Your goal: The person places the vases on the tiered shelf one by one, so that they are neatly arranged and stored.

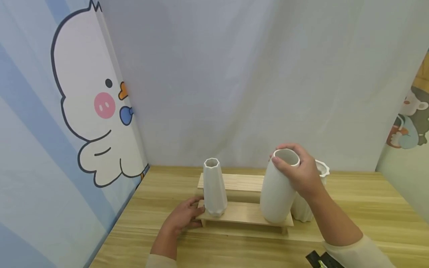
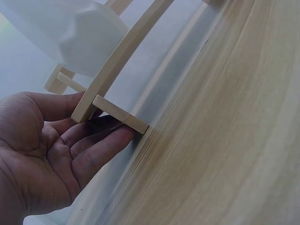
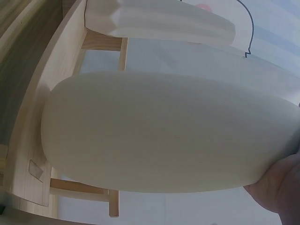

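A smooth white vase (image 1: 277,193) stands on the right end of the lower step of a two-tier wooden stand (image 1: 242,213). My right hand (image 1: 303,173) grips it around the top, thumb near the rim; in the right wrist view the vase (image 3: 168,133) fills the middle, its base at the step. On the left end of that step is a slimmer faceted white vase (image 1: 214,190), upright. My left hand (image 1: 185,216) holds the stand's left end. The left wrist view shows that hand (image 2: 61,150) with its thumb at the step's end and fingers at the wooden leg (image 2: 123,115).
A white vase with a wavy rim (image 1: 303,208) stands on the table (image 1: 161,193), right of the stand and partly behind my right hand. Black items (image 1: 323,259) lie near the front edge. A grey cloth backdrop (image 1: 254,85) hangs behind; a printed panel (image 1: 90,123) borders the left.
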Tool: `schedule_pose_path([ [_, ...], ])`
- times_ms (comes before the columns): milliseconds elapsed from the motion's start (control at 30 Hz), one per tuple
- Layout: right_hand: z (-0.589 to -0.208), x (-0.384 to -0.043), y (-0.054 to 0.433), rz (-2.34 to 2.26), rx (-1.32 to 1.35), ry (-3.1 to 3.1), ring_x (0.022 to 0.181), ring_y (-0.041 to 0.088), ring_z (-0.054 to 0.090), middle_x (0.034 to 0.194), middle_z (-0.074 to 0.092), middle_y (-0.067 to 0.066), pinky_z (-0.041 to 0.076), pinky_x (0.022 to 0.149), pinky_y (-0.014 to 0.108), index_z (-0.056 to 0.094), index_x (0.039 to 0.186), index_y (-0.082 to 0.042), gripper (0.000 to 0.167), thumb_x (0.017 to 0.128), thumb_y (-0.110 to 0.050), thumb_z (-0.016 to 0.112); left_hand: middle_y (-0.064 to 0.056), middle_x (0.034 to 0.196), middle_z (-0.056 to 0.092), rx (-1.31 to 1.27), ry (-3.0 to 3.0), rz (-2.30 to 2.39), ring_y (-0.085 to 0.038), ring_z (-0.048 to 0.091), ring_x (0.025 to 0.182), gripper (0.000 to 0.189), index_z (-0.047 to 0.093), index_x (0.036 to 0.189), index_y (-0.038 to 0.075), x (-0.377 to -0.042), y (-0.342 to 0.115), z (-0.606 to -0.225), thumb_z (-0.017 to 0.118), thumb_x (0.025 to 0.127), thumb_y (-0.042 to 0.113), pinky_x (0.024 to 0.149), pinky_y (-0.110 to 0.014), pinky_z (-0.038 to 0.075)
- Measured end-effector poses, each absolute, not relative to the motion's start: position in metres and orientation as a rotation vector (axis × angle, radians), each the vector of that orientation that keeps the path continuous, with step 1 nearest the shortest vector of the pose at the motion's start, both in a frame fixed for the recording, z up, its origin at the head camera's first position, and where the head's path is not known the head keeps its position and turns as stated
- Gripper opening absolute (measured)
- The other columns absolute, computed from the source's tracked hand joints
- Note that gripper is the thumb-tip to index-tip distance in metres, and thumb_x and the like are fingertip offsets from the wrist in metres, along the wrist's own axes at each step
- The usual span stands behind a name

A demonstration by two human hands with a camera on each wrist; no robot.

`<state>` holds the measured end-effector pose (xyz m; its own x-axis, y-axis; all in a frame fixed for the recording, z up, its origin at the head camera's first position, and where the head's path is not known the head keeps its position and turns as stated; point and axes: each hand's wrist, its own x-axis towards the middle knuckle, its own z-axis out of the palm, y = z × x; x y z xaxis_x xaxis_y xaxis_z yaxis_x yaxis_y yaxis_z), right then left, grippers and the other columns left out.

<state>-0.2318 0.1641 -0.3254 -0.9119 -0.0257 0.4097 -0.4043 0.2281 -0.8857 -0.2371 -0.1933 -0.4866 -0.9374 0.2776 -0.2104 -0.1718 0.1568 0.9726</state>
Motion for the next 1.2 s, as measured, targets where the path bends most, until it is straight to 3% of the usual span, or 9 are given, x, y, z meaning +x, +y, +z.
schedule_pose_path([
  [200,-0.3295,-0.2318,0.1622,1.744,0.387,-2.223,0.087,0.009,0.069,0.097,0.071,-0.016,0.057,0.071,0.029,0.058,0.116,-0.011,0.031,0.092,-0.027,0.07,-0.026,0.151,0.038,0.087,2.107,1.837,-0.041,0.049,0.129,0.059,0.045,0.147,0.012,-0.2355,-0.1936,-0.4862,0.065,0.095,0.033,0.083,-0.045,0.058],
  [1200,-0.3319,-0.2363,0.1582,1.715,0.34,-2.304,0.084,0.017,0.065,0.099,0.066,0.0,0.056,0.071,0.036,0.057,0.12,-0.015,0.039,0.091,-0.036,0.07,-0.025,0.151,0.038,0.079,2.101,1.846,-0.041,0.048,0.131,0.062,0.042,0.148,0.01,-0.233,-0.1927,-0.4835,0.065,0.095,0.032,0.084,-0.045,0.058],
])
